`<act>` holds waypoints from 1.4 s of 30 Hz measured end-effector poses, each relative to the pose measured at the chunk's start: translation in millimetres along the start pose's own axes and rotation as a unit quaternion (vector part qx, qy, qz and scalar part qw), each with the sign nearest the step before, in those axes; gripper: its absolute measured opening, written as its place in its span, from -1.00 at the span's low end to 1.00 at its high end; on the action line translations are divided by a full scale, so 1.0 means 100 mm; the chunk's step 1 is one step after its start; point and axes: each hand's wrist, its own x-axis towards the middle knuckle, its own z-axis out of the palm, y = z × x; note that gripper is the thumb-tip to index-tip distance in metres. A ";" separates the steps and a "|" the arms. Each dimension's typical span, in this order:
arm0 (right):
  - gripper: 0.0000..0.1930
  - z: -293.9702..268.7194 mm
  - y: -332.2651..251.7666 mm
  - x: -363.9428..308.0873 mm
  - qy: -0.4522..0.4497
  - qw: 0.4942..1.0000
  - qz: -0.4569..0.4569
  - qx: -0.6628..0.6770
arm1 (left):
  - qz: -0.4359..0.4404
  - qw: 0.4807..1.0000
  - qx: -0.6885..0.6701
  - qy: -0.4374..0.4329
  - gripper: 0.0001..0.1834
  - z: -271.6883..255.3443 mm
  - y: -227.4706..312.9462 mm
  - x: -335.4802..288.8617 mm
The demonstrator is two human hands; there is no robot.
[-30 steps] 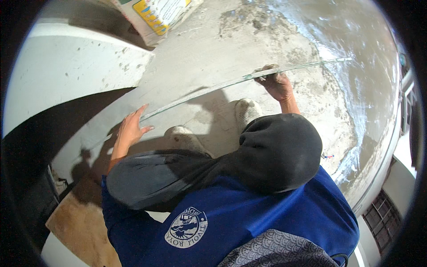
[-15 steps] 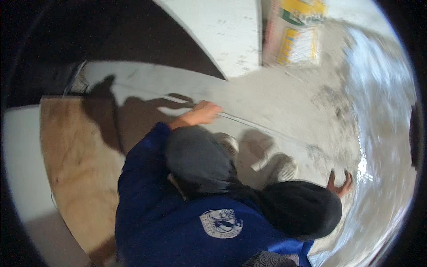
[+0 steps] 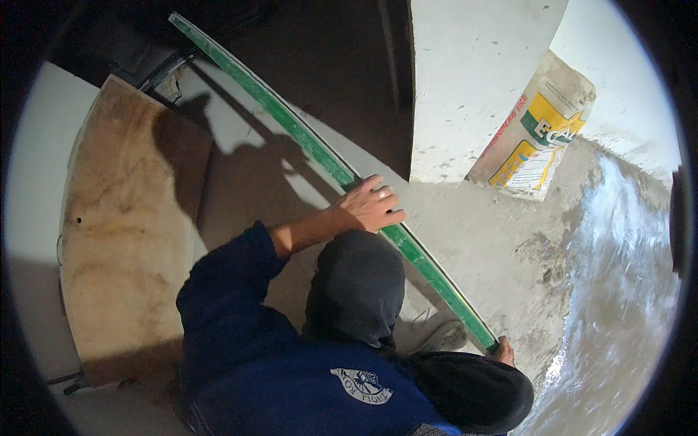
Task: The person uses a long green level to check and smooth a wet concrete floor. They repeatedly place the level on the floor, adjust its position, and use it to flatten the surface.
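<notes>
A long green straightedge (image 3: 429,267) with a pale thin edge runs diagonally across the head view, from the far left down to the near right. Around its middle, on the upper side, my left hand (image 3: 367,206) is closed, with a ring on one finger. My right hand (image 3: 503,352) grips the near right end; most of that hand is hidden behind my bent knee. The far end stands out over the dark area at the upper left. Beneath the bar lies a rough grey floor (image 3: 480,232).
To the left is a wooden board (image 3: 131,247). A white wall end (image 3: 476,94) rises at the far side, with a printed sack (image 3: 538,131) beside it. Shiny, wet-looking or plastic-covered floor (image 3: 618,291) spreads on the right. My shoe (image 3: 445,336) shows below the bar.
The straightedge, seen as a thin line before, now shows its green face at a steeper angle. My right hand, open and apart from it earlier, now holds its end. The view has shifted.
</notes>
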 end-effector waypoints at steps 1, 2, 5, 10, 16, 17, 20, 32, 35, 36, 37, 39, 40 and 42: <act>-0.65 -0.14 -0.11 0.00 -0.044 0.999 0.006 -0.019 | 0.029 0.990 0.030 0.133 -0.36 0.23 -0.04 -0.04; -0.66 -0.26 -0.21 -0.02 -0.091 0.995 0.013 -0.038 | 0.002 0.991 -0.025 0.129 -0.35 0.49 -0.10 -0.03; -0.70 -0.49 -0.41 -0.02 -0.138 0.988 0.007 -0.069 | -0.123 0.984 -0.099 -0.081 -0.41 1.09 -0.20 0.03; -0.69 -0.49 -0.35 -0.18 -0.072 0.997 -0.001 -0.004 | -0.050 0.990 -0.080 0.102 -0.56 1.09 -0.50 0.11; -0.74 -0.38 -0.41 -0.19 -0.024 0.997 -0.057 -0.043 | -0.127 0.981 -0.006 0.145 -0.42 1.11 -0.40 -0.12; -0.75 -0.35 -0.45 -0.21 -0.050 0.996 -0.065 -0.037 | -0.149 0.982 -0.012 0.119 -0.40 1.16 -0.36 -0.14; -0.74 -0.31 -0.52 -0.09 -0.006 0.993 -0.108 0.040 | -0.140 0.984 -0.006 0.110 -0.40 1.16 -0.50 -0.17; -0.88 -0.38 -0.95 0.11 0.048 0.992 -0.113 0.023 | -0.215 0.972 -0.073 0.058 -0.06 0.93 -0.49 -0.09; -0.88 -0.46 -1.16 0.15 0.065 0.993 -0.094 -0.008 | -0.106 0.990 -0.041 0.081 -0.04 1.13 -0.42 -0.09; -0.85 -0.48 -1.22 0.19 0.045 0.997 -0.068 -0.010 | -0.082 0.992 -0.041 0.085 -0.04 1.20 -0.43 -0.03; -0.85 -0.51 -1.25 0.22 0.019 0.993 -0.113 -0.001 | -0.053 0.994 -0.049 0.085 -0.04 1.27 -0.43 0.00; -0.84 -0.57 -1.29 0.39 -0.054 0.982 -0.182 -0.012 | -0.093 0.989 0.005 0.117 -0.04 1.36 -0.50 0.07; -0.82 -0.64 -1.27 0.50 -0.028 0.983 -0.182 -0.014 | -0.136 0.986 -0.032 0.089 -0.07 1.37 -0.57 0.10; -0.79 -0.86 -1.22 0.83 -0.053 0.989 -0.136 -0.033 | -0.140 0.978 -0.105 0.117 -0.18 1.32 -0.74 0.18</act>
